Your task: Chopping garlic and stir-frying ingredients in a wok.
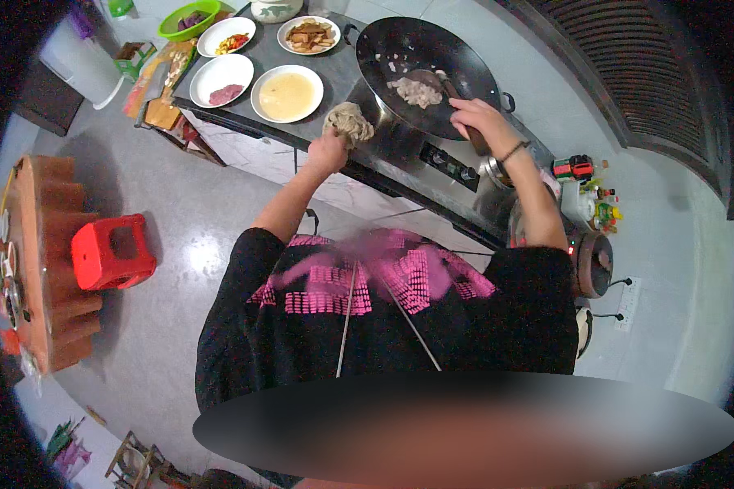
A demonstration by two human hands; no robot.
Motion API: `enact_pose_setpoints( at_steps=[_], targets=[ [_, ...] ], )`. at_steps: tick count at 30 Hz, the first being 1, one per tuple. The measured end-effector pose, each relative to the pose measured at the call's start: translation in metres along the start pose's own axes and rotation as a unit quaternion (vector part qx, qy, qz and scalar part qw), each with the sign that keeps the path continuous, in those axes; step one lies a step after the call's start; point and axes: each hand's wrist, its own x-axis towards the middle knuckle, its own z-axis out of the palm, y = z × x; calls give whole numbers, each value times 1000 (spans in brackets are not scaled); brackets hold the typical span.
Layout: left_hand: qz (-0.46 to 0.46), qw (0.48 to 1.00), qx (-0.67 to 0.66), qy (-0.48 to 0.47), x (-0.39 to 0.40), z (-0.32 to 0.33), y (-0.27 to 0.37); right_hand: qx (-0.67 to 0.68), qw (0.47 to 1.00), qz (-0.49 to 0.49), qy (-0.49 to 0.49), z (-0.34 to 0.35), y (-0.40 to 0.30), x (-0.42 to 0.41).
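My right hand (478,122) grips the wooden handle (478,139) of a cooking spatula, whose head rests among pale pieces of food (417,93) in a black wok (465,55). The wok sits on a built-in gas stove (397,143). My left hand (330,150) holds a crumpled beige cloth (348,122) at the counter's front edge. Left of the cloth stands a white plate of yellowish liquid (286,93). Near it are plates with pink raw meat (225,94), chopped red and yellow pieces (231,44) and brown slices (310,36).
A green basin (205,30) and a cleaver on a cutting board (161,113) are at the upper left. Bottles (605,214) and a rice cooker (594,263) stand at right. A red stool (101,253) is beside a cloth-covered table (49,263). A range hood (648,73) hangs at upper right.
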Motion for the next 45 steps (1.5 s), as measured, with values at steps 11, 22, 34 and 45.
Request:
enact_pose_setpoints(
  at_steps=[11,22,34,45],
  targets=[
    [51,991,41,116,21,4,-4,5,1000,20,2,13,-15,-8],
    [33,992,19,120,28,12,-9,-27,998,45,20,54,6,-11],
    [37,993,-22,113,10,0,-6,-24,998,56,12,32,3,-19],
    [-17,989,31,142,6,8,-1,-77,997,21,11,53,4,-32]
  ],
)
